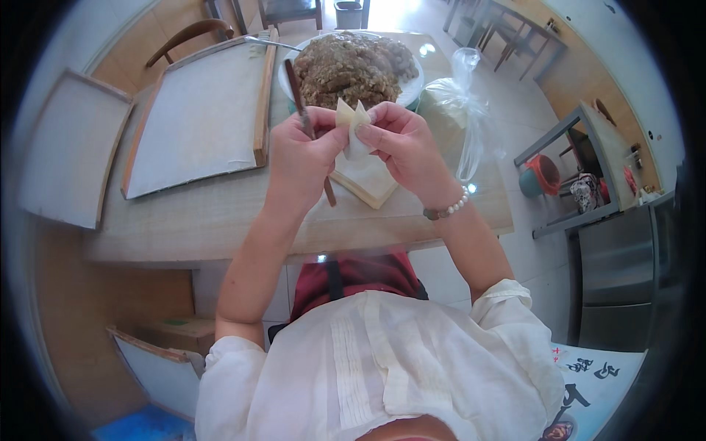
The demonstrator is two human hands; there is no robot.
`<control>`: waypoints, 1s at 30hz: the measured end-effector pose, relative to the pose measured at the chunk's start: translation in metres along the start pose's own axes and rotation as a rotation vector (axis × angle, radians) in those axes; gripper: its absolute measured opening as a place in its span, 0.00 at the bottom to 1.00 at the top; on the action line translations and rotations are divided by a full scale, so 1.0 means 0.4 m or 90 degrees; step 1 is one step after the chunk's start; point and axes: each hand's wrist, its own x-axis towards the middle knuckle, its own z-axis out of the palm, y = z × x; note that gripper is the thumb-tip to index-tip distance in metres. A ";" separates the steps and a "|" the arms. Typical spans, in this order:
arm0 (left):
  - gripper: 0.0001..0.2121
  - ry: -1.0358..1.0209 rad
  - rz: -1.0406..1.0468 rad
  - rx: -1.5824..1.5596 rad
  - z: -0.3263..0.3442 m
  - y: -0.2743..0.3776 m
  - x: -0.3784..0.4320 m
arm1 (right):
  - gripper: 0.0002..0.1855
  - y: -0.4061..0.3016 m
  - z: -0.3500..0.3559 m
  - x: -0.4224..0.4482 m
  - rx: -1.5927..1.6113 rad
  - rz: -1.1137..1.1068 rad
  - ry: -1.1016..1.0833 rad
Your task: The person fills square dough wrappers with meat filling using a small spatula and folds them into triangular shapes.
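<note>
Between both hands a folded wonton [357, 129] is pinched, its two pale corners pointing up. My left hand [309, 146] grips its left side and also has a brown wooden stick [295, 82] tucked through the fingers, slanting down past the palm. My right hand [400, 140], with a beaded bracelet [449, 205] at the wrist, pinches the wonton's right side with thumb and fingers. Beneath the hands lies a stack of square dough wrappers [375, 190], partly hidden. Just beyond stands a large bowl [412, 91] heaped with minced filling [347, 66], and a metal spoon handle [270, 42] sticks out leftward.
A wood-framed white tray [201, 118] lies left on the table [220, 231], with a few small pale pieces at its far corner. Another tray [77, 149] is farther left. Right of the bowl sits a knotted clear plastic bag [449, 96] with pale contents. A chair [190, 38] stands behind.
</note>
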 end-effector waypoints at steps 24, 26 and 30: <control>0.10 -0.006 -0.055 -0.066 -0.064 -0.006 -0.025 | 0.09 0.049 0.100 0.030 0.135 0.036 0.085; 0.08 -0.067 -0.087 -0.127 -0.083 -0.012 -0.025 | 0.11 0.041 0.100 0.047 0.094 0.118 0.092; 0.05 -0.057 -0.204 -0.344 -0.112 -0.016 0.002 | 0.12 0.039 0.132 0.074 -0.006 0.160 0.108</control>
